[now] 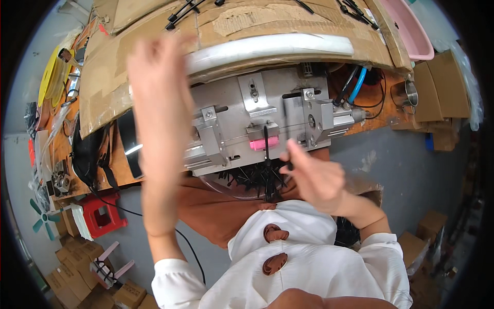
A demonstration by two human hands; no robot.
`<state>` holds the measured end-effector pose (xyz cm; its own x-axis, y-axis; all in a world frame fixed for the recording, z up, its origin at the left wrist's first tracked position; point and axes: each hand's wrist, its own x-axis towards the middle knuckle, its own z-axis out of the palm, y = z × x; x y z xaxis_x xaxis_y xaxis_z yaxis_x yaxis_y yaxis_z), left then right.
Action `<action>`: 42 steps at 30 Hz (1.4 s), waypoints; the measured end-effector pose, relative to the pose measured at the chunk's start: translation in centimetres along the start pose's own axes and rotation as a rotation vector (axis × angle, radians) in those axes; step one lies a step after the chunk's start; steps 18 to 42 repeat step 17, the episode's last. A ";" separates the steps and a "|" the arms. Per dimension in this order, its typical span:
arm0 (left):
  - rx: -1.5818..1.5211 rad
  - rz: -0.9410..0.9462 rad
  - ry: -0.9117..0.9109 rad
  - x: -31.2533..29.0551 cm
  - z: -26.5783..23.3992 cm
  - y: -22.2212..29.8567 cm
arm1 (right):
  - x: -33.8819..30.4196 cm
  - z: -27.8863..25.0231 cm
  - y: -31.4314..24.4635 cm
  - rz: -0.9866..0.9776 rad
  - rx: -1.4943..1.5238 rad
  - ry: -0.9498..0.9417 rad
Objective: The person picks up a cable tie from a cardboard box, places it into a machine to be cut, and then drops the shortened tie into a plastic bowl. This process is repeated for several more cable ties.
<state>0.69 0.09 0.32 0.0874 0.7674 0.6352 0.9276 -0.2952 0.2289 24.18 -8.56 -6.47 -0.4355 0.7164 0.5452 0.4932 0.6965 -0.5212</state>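
My left hand [159,72] is raised over the cardboard-covered bench at the far left, beside a long white padded roll [272,46]. Motion smears its fingers, so what they hold cannot be made out. My right hand [319,180] is closed in a pinch, low in front of a metal fixture [231,103]; a small black stick-like part [289,165] shows at its fingers, partly hidden. Just left of it, a slim black rod [266,141] stands across the fixture's centre, in front of a pink block [263,143]. Below lies a cluster of black rods [247,177].
Metal clamp blocks [211,134] flank the fixture's centre. More black rods [182,13] lie on the cardboard [226,23] at the back. A steel cup [405,95] and a pink tub [413,31] are right. A dark phone-like slab [129,144] lies left, above a red stool [104,213].
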 end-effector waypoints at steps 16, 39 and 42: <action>-0.320 -0.081 -0.307 2.5 -1.7 -4.8 | -2.4 3.8 -0.5 0.058 -0.051 -0.113; -0.358 -0.104 -0.311 2.3 -1.9 -4.8 | -2.4 4.2 -0.7 0.073 -0.029 -0.050; -0.358 -0.104 -0.311 2.3 -1.9 -4.8 | -2.4 4.2 -0.7 0.073 -0.029 -0.050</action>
